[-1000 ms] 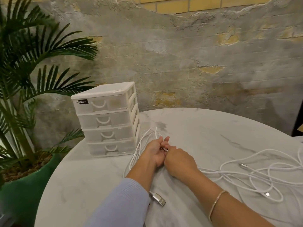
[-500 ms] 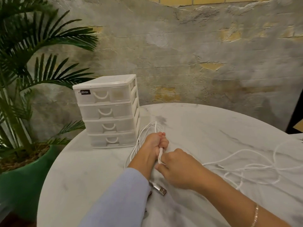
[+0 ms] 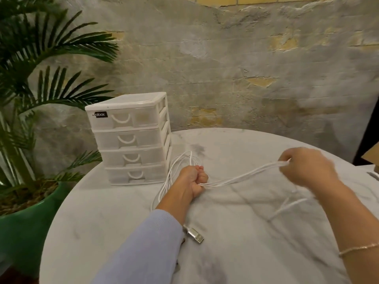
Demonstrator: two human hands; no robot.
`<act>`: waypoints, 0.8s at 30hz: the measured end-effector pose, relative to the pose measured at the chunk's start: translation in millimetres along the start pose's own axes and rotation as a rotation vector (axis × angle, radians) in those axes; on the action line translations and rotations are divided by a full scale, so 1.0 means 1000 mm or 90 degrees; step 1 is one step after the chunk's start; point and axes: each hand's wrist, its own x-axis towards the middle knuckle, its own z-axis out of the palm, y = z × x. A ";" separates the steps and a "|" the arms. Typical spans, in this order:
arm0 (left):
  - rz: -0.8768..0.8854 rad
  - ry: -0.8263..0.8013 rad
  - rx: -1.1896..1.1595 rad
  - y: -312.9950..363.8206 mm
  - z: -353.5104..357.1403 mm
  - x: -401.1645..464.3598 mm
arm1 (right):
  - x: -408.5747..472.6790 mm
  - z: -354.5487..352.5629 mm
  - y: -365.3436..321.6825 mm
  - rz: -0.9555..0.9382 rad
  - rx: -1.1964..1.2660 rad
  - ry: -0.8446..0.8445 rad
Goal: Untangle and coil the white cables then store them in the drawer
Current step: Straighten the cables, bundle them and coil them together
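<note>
One head-worn camera looks forward and down, close over the round white marble table [image 3: 235,253], facing the weathered plaster wall [image 3: 225,78].

cables [image 3: 235,179]: white
drawer unit [image 3: 131,138]: white frame, translucent drawers, black label
table [image 3: 235,242]: white marble, grey veins
pot [image 3: 22,228]: green
sleeve [image 3: 143,249]: pale blue

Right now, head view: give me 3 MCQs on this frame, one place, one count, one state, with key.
1. Where does the drawer unit stand?
A. left of the left hand
B. right of the right hand
C. on the floor

2. How many drawers has it?
A. two
B. four
C. six

3. State of the drawers?
A. all closed
B. top one open
C. bottom one removed

Key:
1 A, it sits on the marble table left of the left hand.
2 B, four handles stacked.
3 A, all fronts flush while both hands, the right hand too, grip the white cables.
</note>
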 end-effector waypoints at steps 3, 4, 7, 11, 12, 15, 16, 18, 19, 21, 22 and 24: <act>0.003 -0.003 -0.001 0.001 0.000 -0.001 | 0.008 -0.005 0.005 0.068 0.005 0.280; 0.004 -0.004 0.002 0.001 0.000 -0.001 | 0.009 -0.007 0.006 0.071 0.009 0.341; 0.000 -0.011 -0.002 0.003 -0.002 -0.001 | 0.010 -0.004 0.004 0.104 -0.064 0.141; 0.002 -0.017 -0.016 0.004 -0.003 0.001 | -0.004 0.009 -0.022 -0.030 -0.246 -0.150; 0.003 -0.017 -0.015 0.004 -0.003 0.001 | -0.005 0.015 -0.029 -0.107 -0.238 -0.135; 0.003 -0.020 -0.016 0.003 -0.003 0.001 | -0.016 0.021 -0.049 -0.281 -0.065 -0.157; 0.004 -0.021 -0.017 0.003 -0.003 0.001 | -0.020 0.022 -0.053 -0.307 0.003 -0.196; 0.003 -0.023 -0.014 0.002 -0.003 0.001 | -0.024 0.019 -0.054 -0.335 0.075 -0.247; 0.002 -0.023 -0.013 0.002 -0.002 0.001 | -0.023 0.016 -0.052 -0.337 0.072 -0.260; 0.001 -0.022 -0.017 0.002 -0.002 0.000 | -0.016 0.012 -0.046 -0.303 0.001 -0.274; 0.001 -0.022 -0.021 0.002 -0.001 -0.001 | -0.011 0.010 -0.042 -0.263 -0.058 -0.261; 0.003 -0.022 -0.026 0.002 -0.002 -0.002 | 0.003 0.003 -0.030 -0.160 -0.194 -0.177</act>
